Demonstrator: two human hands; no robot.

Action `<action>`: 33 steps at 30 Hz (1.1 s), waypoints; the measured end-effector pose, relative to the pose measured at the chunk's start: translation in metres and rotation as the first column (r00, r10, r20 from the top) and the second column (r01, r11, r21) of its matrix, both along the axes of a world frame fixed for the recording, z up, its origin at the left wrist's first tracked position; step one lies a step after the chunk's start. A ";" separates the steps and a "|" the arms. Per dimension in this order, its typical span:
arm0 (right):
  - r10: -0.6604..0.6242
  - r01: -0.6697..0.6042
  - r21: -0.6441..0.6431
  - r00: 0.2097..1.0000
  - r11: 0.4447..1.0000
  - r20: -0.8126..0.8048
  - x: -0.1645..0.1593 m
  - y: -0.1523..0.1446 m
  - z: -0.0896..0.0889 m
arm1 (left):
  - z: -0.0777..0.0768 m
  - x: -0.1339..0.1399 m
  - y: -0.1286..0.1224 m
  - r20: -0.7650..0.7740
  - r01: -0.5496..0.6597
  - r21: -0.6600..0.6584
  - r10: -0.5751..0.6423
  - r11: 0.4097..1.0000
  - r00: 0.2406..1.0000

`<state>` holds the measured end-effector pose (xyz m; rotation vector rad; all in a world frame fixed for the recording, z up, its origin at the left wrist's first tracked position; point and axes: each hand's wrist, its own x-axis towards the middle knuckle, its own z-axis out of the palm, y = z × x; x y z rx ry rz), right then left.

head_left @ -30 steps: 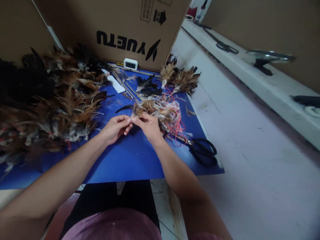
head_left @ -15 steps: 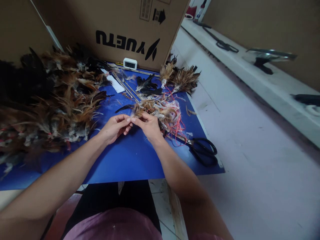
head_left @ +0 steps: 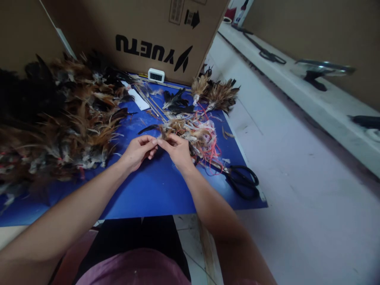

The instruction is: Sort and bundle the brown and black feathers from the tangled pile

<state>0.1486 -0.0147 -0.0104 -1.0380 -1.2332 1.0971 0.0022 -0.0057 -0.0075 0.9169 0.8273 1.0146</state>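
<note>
Holds the left hand (head_left: 139, 152) and the right hand (head_left: 178, 151) tip to tip over the blue table sheet (head_left: 139, 202), with thumbs and forefingers pinched narrow, apparently on a feather tuft (head_left: 161, 134) at the near left edge of the loose pile of feathers and pink string (head_left: 204, 136). Has on the left a large heap of brown and black feathers (head_left: 77, 130), seemingly already bunched, with red ties in places; has further tan bunches (head_left: 221, 95) at the far right. Leaves, by appearances, the middle pile undone. Has black-handled scissors (head_left: 230, 171) lying unheld, right beside that pile.
</note>
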 end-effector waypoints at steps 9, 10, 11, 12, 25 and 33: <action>-0.080 0.079 0.011 0.992 0.997 0.093 0.004 -0.001 0.004 | 0.002 -0.002 0.003 -0.013 -0.069 0.049 0.070 0.996 0.997; -0.101 0.101 0.009 0.991 0.995 0.089 0.005 0.000 0.005 | 0.002 -0.004 0.005 0.007 -0.100 0.050 0.100 0.994 0.995; -0.126 0.126 0.011 0.987 0.992 0.094 0.007 0.001 0.005 | 0.003 -0.005 0.007 0.031 -0.134 0.052 0.133 0.990 0.991; -0.153 0.152 0.014 0.982 0.988 0.111 0.008 0.002 0.004 | 0.003 -0.007 0.009 0.056 -0.167 0.056 0.164 0.984 0.985; -0.145 0.022 0.177 0.673 0.984 0.726 0.017 0.000 -0.008 | 0.001 -0.023 0.022 0.166 -0.323 0.019 0.316 0.946 0.934; -0.050 -0.062 0.074 0.328 0.995 0.943 0.007 0.026 0.025 | 0.001 -0.023 0.021 0.166 -0.314 0.007 0.309 0.949 0.937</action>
